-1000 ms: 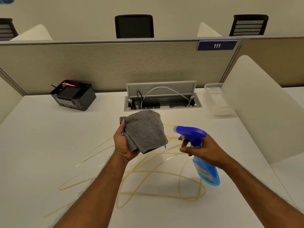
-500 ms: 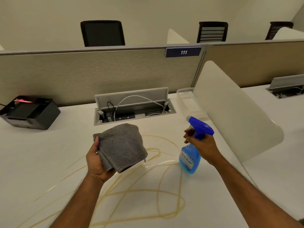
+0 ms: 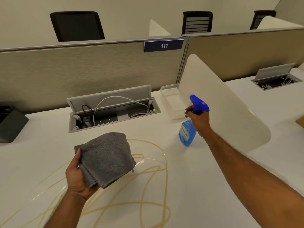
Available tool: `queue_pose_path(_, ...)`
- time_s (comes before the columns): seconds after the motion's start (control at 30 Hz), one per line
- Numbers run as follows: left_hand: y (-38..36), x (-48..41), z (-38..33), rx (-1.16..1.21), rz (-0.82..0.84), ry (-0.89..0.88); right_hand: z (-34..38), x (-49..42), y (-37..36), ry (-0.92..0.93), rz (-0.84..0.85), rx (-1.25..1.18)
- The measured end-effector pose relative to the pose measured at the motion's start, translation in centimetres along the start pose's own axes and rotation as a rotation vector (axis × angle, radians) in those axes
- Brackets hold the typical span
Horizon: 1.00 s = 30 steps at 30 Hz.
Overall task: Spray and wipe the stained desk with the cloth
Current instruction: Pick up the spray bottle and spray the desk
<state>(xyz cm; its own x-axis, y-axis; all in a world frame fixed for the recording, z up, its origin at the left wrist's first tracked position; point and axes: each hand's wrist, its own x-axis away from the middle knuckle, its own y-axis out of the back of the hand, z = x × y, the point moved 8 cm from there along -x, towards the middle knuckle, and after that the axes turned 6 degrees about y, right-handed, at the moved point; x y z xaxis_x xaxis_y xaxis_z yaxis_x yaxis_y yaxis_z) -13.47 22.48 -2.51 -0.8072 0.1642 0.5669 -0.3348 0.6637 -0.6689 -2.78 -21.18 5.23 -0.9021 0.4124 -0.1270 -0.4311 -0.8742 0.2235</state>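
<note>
The left hand [image 3: 77, 176] clutches the folded cloth [image 3: 106, 157] above the looping stain [image 3: 148, 162], seemingly ready to wipe. The right hand [image 3: 199, 120] wraps the spray bottle [image 3: 187, 133], its base near the desk [image 3: 205, 178], likely parking it.

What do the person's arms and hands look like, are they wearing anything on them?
Both forearms are bare, with no sleeves showing. The left hand and right hand wear no gloves; no watch, bracelet or ring shows. The left thumbnail looks dark purple.
</note>
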Motion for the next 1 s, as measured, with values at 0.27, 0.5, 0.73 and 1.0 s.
queue_pose_path(0.27,-0.9,-0.2,0.9,0.009,-0.012,-0.008,-1.2,-2.6,-0.1,0.05,-0.04,0.024)
queue_pose_path(0.5,-2.0,0.7,1.6,0.031,-0.045,-0.003,-2.1,-0.1,1.1,0.032,-0.101,-0.012)
queue_pose_path(0.73,-2.8,2.5,2.9,0.029,-0.032,-0.034,1.2,13.1,-0.9,0.409,-0.126,0.14)
queue_pose_path(1.0,-2.1,5.6,4.8,0.042,-0.01,-0.047,7.5,27.4,-13.7,0.66,0.685,0.071)
